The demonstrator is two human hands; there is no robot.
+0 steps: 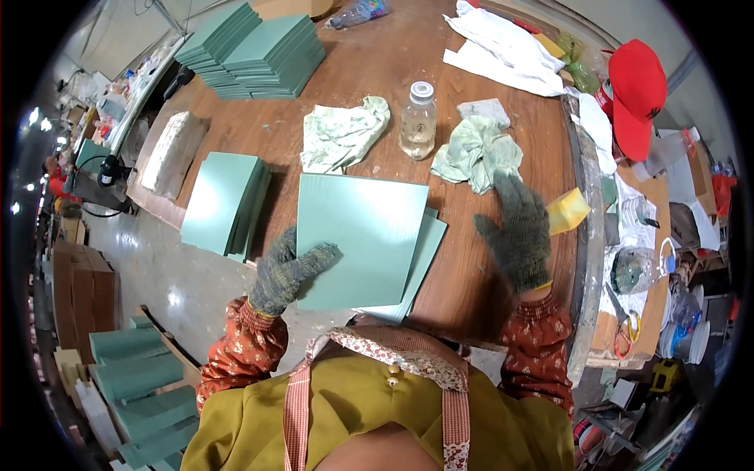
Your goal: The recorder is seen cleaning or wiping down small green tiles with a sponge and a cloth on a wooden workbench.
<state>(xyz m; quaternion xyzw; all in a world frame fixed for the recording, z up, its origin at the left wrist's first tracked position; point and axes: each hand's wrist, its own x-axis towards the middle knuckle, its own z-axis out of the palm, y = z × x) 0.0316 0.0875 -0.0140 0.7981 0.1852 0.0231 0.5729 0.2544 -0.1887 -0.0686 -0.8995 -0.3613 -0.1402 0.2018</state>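
A flat square green panel [361, 239] is gripped at its left edge by my left hand [290, 271], which wears a grey knit glove, thumb on top. Another green panel [428, 247] shows partly under it, turned at an angle. My right hand [514, 231], also gloved, is open with fingers stretched out. Its fingertips reach the lower edge of a crumpled pale green cloth [479, 153]; whether they touch it I cannot tell. Beside this hand lies a yellow sponge-like piece [567, 211]. A clear capped bottle [418, 122] of liquid stands behind the panel.
A second crumpled cloth [342, 135] lies left of the bottle. Green panels are stacked at left [224, 204] and far left [259, 59], near a whitish block [174, 155]. Scissors [627, 334] and a red cap [635, 98] are at right. More panels [145, 369] stand below the table's left.
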